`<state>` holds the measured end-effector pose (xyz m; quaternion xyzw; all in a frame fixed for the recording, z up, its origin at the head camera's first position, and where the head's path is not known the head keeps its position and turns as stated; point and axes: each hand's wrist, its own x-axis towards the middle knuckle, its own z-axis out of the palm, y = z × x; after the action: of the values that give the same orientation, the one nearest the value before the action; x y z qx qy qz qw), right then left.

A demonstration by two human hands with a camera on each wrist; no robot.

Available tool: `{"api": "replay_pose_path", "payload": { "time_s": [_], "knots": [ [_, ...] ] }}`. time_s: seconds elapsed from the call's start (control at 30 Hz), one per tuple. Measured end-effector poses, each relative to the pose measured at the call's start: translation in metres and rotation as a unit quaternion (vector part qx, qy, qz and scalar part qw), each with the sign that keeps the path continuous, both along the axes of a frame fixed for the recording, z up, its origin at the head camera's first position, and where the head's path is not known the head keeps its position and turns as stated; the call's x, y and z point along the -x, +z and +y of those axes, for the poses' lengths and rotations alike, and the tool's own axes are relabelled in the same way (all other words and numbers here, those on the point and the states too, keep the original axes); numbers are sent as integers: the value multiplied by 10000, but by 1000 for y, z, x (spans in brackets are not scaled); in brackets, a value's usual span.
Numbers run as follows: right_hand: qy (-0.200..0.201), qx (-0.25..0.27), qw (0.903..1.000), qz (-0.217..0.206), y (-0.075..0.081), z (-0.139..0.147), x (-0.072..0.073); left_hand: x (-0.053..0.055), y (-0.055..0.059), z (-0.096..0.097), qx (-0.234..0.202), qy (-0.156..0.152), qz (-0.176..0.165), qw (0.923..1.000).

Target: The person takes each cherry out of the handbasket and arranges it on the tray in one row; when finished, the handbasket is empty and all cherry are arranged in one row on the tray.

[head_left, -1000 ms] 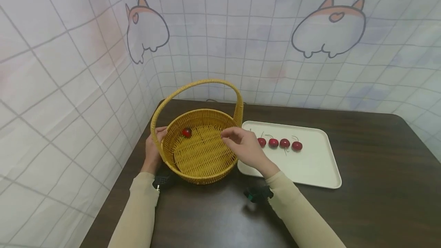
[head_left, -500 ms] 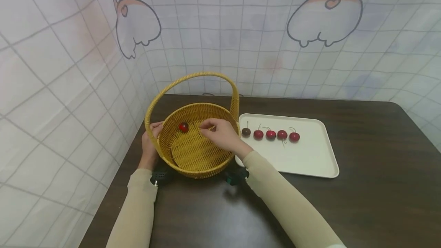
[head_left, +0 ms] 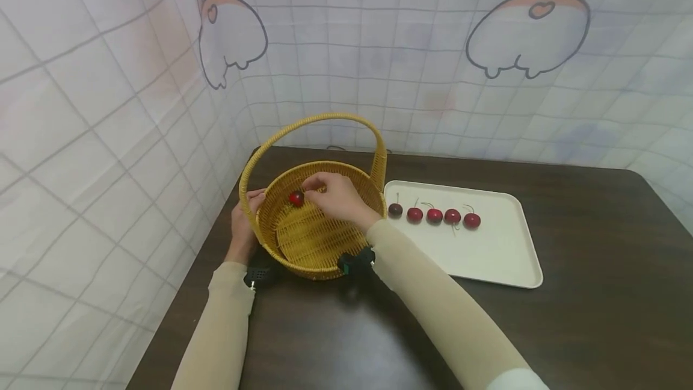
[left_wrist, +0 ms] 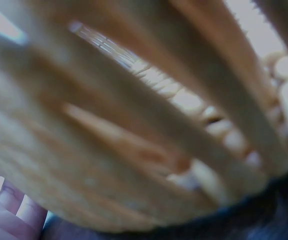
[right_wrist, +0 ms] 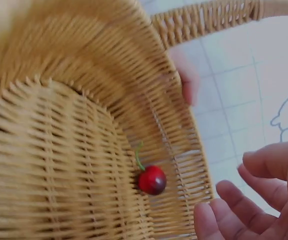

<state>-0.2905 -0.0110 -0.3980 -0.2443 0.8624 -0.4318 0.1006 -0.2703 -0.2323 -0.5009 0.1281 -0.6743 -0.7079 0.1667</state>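
Note:
The yellow wicker basket (head_left: 303,239) with its tall arched handle stands on the table at left. My left hand (head_left: 245,221) rests against the outside of its left wall, fingertips right at the rim; the left wrist view shows some fingers (left_wrist: 11,210) beside the blurred weave. One red cherry (right_wrist: 152,180), green stem up, lies inside against the wall. Over the basket my right hand (head_left: 337,197) reaches in from the right, fingertips close to that cherry in the head view. In the right wrist view its thumb and fingers are apart, nothing between them.
Right of the basket sits a white tray (head_left: 487,251) holding a row of several stemmed cherries (head_left: 434,216), the leftmost one darker. A dark wooden table (head_left: 590,245) carries everything. Patterned fabric walls (head_left: 346,47) rise behind and at left.
My right hand has moved left across the basket, from its right rim to the cherry inside. The left hand stays at the left wall. The head view has shifted slightly.

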Motion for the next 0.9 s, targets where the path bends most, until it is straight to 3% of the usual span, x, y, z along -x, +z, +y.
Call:
{"api": "replay_pose_path", "payload": {
  "time_s": [0.17,0.47,0.67,0.9],
  "knots": [
    [-18,-212,9998,-65,1,-6,5,-2,3,2,-70,-27,72,9999],
    [216,68,9994,-269,-14,-17,27,-3,3,1,-10,-60,-10,10000],
    [231,-339,9979,-496,-25,-15,42,-2,0,1,-114,-146,17,9998],
    [376,-586,9954,-654,-31,-24,48,-4,2,-1,-29,-94,123,9999]
  ]
}}
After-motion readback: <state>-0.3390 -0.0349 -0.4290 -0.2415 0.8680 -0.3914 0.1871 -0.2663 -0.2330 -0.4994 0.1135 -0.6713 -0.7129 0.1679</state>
